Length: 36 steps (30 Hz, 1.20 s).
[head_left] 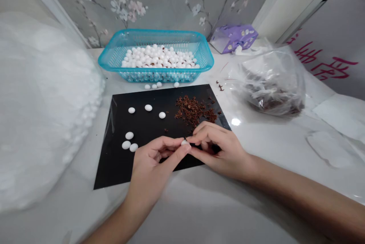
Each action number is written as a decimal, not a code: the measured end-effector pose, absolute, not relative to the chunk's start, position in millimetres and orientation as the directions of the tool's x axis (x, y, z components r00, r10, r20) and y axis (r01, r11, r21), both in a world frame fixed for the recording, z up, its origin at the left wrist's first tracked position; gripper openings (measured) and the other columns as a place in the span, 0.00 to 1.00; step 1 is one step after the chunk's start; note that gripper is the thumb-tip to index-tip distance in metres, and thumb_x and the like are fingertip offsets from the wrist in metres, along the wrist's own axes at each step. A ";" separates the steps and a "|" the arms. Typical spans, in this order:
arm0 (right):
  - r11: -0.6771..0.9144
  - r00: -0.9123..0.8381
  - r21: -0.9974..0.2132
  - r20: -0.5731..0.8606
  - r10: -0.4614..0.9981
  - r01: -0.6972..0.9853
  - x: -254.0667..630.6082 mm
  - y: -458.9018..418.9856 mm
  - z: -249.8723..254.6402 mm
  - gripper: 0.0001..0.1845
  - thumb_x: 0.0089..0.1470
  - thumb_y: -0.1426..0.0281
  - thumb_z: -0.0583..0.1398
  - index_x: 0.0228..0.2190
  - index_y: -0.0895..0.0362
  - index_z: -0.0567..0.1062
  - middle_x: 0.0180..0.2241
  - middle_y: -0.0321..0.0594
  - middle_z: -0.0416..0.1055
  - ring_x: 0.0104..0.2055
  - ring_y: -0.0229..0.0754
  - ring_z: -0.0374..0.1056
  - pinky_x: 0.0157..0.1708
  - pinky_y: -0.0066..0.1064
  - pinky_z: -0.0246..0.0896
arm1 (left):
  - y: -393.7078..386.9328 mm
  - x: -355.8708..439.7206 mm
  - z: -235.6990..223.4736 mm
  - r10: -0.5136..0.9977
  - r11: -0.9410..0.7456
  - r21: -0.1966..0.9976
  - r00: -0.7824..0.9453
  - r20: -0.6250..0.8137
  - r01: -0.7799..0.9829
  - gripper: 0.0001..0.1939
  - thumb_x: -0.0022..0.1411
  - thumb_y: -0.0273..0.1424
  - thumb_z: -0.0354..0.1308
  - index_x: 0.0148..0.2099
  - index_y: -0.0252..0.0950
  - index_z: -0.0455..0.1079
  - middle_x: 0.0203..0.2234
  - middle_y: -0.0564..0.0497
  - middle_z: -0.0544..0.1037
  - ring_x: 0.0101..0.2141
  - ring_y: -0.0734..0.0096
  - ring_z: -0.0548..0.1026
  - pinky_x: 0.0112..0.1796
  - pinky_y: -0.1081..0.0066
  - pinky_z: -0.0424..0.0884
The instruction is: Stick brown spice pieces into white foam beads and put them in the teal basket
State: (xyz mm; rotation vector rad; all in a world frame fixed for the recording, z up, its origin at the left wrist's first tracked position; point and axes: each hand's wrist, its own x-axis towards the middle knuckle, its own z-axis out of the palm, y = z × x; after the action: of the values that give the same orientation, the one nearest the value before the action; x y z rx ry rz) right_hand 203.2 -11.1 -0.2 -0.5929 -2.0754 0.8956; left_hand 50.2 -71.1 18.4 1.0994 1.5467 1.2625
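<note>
Over the lower right part of the black mat (pixel 114 168), my left hand (pixel 156 160) pinches a small white foam ball (pixel 184 142) between thumb and fingertips. My right hand (pixel 216 147) meets it from the right, its thumb and fingers closed on a tiny dark brown piece at the top of the ball; the fingers partly hide it. Just beyond my right hand lies a heap of small brown stem-like pieces (pixel 192 110). Several loose white balls (pixel 129 135) rest on the mat's left half.
Behind the mat stands a blue plastic basket (pixel 156 69) with many white balls, some bearing brown bits. A few balls (pixel 154 86) lie before it. A large bag of white balls (pixel 48 114) fills the left; a clear bag of brown pieces (pixel 273 84) and purple tissue pack (pixel 235 38) stand right.
</note>
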 end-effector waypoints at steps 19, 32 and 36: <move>0.668 -0.583 -0.738 0.502 0.639 0.096 206.5 -14.7 -1.6 0.06 0.50 0.76 0.61 0.28 0.56 0.67 0.25 0.33 0.64 0.24 0.30 0.59 0.19 0.21 0.55 | -71.9 49.9 19.2 0.953 0.100 0.992 -0.294 -0.074 0.072 0.04 0.43 0.25 0.67 0.25 0.40 0.77 0.21 0.55 0.80 0.21 0.76 0.77 0.22 0.86 0.73; 0.601 -0.541 -0.792 0.460 0.704 0.109 205.7 -18.4 4.4 0.08 0.50 0.76 0.60 0.32 0.56 0.67 0.20 0.29 0.56 0.24 0.32 0.60 0.22 0.23 0.55 | -68.7 52.3 21.0 0.971 0.152 0.988 -0.192 -0.145 0.021 0.03 0.48 0.31 0.64 0.29 0.38 0.75 0.25 0.54 0.79 0.27 0.76 0.76 0.29 0.80 0.73; 0.443 -0.414 -0.880 0.345 0.842 0.168 205.5 -17.3 7.6 0.07 0.51 0.72 0.60 0.34 0.56 0.67 0.23 0.30 0.61 0.20 0.29 0.58 0.18 0.22 0.53 | -78.6 38.2 23.6 0.947 0.007 0.990 -0.318 0.037 0.138 0.21 0.47 0.32 0.66 0.45 0.40 0.70 0.38 0.50 0.76 0.36 0.69 0.75 0.36 0.72 0.74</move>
State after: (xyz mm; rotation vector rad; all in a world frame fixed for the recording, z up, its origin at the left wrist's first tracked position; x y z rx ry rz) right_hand 205.5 -17.3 7.6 -0.8577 -1.8517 1.0071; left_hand 38.2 -78.6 23.6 1.1514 1.5475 1.3904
